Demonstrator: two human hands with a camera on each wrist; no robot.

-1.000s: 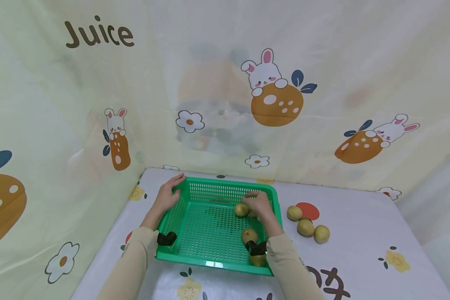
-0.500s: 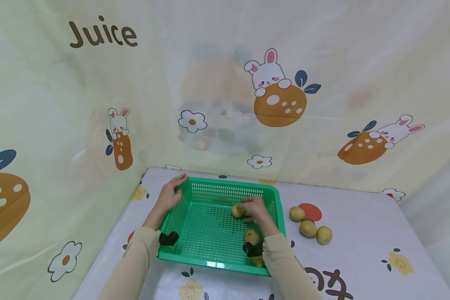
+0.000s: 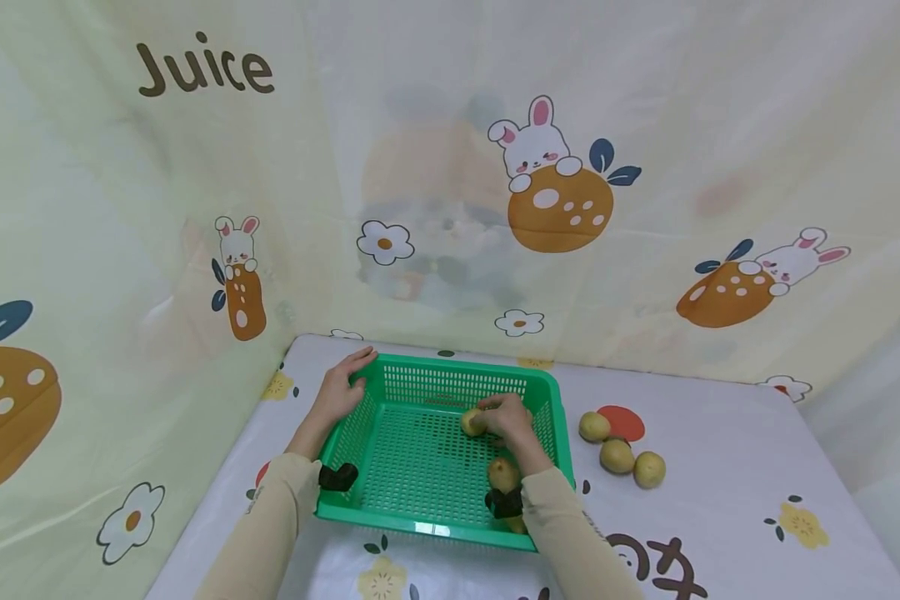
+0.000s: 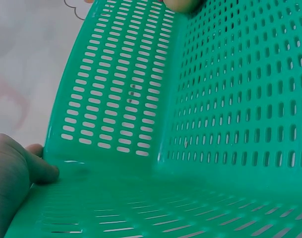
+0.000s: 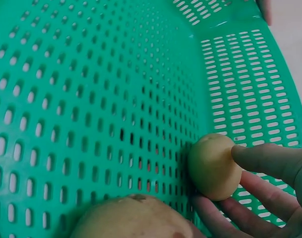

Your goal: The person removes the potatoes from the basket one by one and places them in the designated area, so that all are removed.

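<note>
A green plastic basket [image 3: 412, 467] with slotted walls holds several potatoes. My left hand [image 3: 339, 393] grips its left rim near the far corner, the thumb [image 4: 44, 171] over the rim in the left wrist view. Inside the basket, toward the far right, my right hand [image 3: 508, 419] holds a potato [image 5: 215, 166] between thumb and fingers, close to the basket floor and the far wall. A second potato [image 3: 502, 473] lies nearer the front on the right side. Behind the right wrist's black strap, another potato [image 3: 516, 525] is partly hidden in the near right corner.
Three potatoes [image 3: 618, 457] lie on the patterned white tablecloth [image 3: 720, 517], just right of the basket. A printed curtain [image 3: 420, 167] hangs behind the table and along both sides. Black camera mounts [image 3: 337, 477] sit at the wrists, low over the basket.
My right hand has moved slightly left and closed around the potato, which has shifted a little left. The left hand keeps its grip on the basket rim.
</note>
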